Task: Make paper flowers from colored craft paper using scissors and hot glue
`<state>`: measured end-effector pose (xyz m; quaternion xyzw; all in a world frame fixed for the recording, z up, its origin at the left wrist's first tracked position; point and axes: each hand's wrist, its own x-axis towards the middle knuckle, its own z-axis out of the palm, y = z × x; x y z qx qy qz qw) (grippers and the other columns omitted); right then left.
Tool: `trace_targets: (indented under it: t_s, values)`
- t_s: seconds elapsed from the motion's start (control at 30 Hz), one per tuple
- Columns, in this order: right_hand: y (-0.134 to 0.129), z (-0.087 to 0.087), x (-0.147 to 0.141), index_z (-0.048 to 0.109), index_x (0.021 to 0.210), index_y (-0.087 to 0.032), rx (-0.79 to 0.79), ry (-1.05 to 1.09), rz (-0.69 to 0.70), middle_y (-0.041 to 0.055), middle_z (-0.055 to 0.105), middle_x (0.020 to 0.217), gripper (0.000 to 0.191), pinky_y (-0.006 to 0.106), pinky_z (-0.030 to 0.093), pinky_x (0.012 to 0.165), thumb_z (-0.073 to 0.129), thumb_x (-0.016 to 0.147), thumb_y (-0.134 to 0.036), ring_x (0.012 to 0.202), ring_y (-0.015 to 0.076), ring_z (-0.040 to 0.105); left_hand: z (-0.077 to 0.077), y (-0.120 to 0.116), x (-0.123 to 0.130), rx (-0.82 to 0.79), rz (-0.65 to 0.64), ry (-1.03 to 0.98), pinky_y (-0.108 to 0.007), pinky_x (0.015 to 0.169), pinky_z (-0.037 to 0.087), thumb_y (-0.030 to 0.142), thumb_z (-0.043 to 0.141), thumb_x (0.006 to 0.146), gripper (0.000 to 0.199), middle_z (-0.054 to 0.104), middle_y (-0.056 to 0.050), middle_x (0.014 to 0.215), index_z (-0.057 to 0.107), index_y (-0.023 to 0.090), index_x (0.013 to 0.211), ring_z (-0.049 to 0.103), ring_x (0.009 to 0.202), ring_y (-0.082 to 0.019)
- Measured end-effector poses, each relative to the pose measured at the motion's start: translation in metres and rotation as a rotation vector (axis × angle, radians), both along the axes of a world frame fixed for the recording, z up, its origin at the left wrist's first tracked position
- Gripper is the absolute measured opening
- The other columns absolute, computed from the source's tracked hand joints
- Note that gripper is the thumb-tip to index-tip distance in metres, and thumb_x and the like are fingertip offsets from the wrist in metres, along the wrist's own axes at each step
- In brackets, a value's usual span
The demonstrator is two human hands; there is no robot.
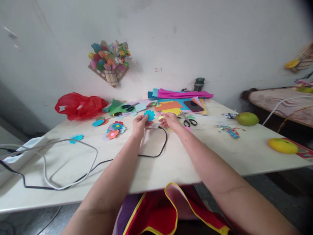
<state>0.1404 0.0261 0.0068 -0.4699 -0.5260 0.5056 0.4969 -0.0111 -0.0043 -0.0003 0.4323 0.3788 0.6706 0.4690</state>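
My left hand (pixel 140 125) pinches a blue paper flower (pixel 149 115) with scalloped petals, held up over the middle of the table. Just right of it, my right hand (pixel 170 120) has its fingers pressed together; small pink and yellow bits show at the fingertips, but I cannot tell whether they are held. Scissors (pixel 188 120) with black handles lie beside the right hand. To the left sits a cluster of layered paper flowers (pixel 114 130). A separate blue paper flower (pixel 76 138) lies farther left. Between the hands, a black cord (pixel 164 143) runs to a whitish object, partly hidden.
Coloured sheets (pixel 171 106), a phone (pixel 193 106) and a dark cup (pixel 199 84) are at the back. A red plastic bag (pixel 79 106) lies back left. Cables cross the left side near a power strip (pixel 24 151). Two fruits, one green (pixel 247 119) and one yellow (pixel 283 146), are at right.
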Motion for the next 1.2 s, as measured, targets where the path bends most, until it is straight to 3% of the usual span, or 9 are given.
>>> trace_targets:
  t_s: [0.17,0.3,0.43,0.6,0.7,0.83,1.2]
  values:
    - [0.0,-0.004,-0.002,0.052,0.065,-0.015,0.078,-0.07,0.045,-0.0017,0.055,0.047,0.021,0.017,0.036,0.03,0.057,0.081,-0.026,0.034,0.0079,0.049,-0.001,0.001,0.0,-0.005,0.002,-0.001,-0.024,0.049,0.047,0.041,0.075,0.054,0.037,0.059,-0.001,0.055,0.052,0.015,0.067,0.063,0.051,-0.016]
    - [0.002,-0.009,-0.002,0.052,0.06,-0.015,0.152,-0.139,0.052,-0.0051,0.049,0.043,0.018,0.015,0.032,0.029,0.065,0.072,-0.018,0.032,0.0056,0.044,-0.001,0.002,0.0,-0.005,0.006,0.002,-0.024,0.049,0.047,0.042,0.075,0.054,0.038,0.059,0.0,0.054,0.052,0.014,0.067,0.062,0.05,-0.016]
    - [0.007,-0.01,0.0,0.058,0.071,-0.013,0.117,-0.156,0.011,-0.006,0.053,0.048,0.01,0.015,0.036,0.033,0.062,0.069,-0.004,0.036,0.0053,0.047,-0.001,0.001,0.0,0.004,0.013,-0.005,-0.023,0.048,0.047,0.041,0.075,0.054,0.038,0.06,0.0,0.055,0.053,0.014,0.067,0.062,0.049,-0.015]
    - [0.008,-0.007,-0.001,0.058,0.086,-0.014,0.03,-0.098,-0.01,-0.0021,0.059,0.057,0.014,0.016,0.039,0.034,0.044,0.086,-0.011,0.039,0.0065,0.053,-0.002,0.002,-0.001,0.006,0.019,0.0,-0.023,0.049,0.047,0.04,0.074,0.055,0.036,0.061,-0.001,0.056,0.054,0.014,0.068,0.062,0.05,-0.015]
    - [0.006,-0.006,-0.003,0.057,0.078,-0.014,0.06,-0.107,0.019,-0.0026,0.057,0.052,0.011,0.016,0.037,0.032,0.049,0.085,-0.016,0.037,0.007,0.052,-0.002,0.002,-0.001,0.005,0.02,0.004,-0.023,0.049,0.047,0.041,0.074,0.055,0.037,0.061,-0.002,0.056,0.053,0.014,0.068,0.062,0.051,-0.016]
    - [0.003,-0.007,-0.003,0.054,0.06,-0.013,0.124,-0.136,0.073,-0.0033,0.052,0.045,0.02,0.016,0.034,0.03,0.057,0.08,-0.016,0.033,0.006,0.047,-0.002,0.002,-0.001,0.012,0.018,0.009,-0.023,0.049,0.047,0.043,0.074,0.055,0.038,0.062,-0.002,0.057,0.053,0.014,0.067,0.062,0.052,-0.016]
    - [-0.001,-0.003,0.008,0.063,0.077,-0.01,0.001,0.153,0.239,0.0011,0.06,0.058,0.009,0.017,0.042,0.039,0.056,0.08,-0.015,0.041,0.0053,0.049,-0.003,0.003,-0.001,0.018,0.023,0.003,-0.023,0.049,0.048,0.04,0.073,0.057,0.034,0.063,-0.003,0.058,0.055,0.013,0.068,0.062,0.05,-0.015]
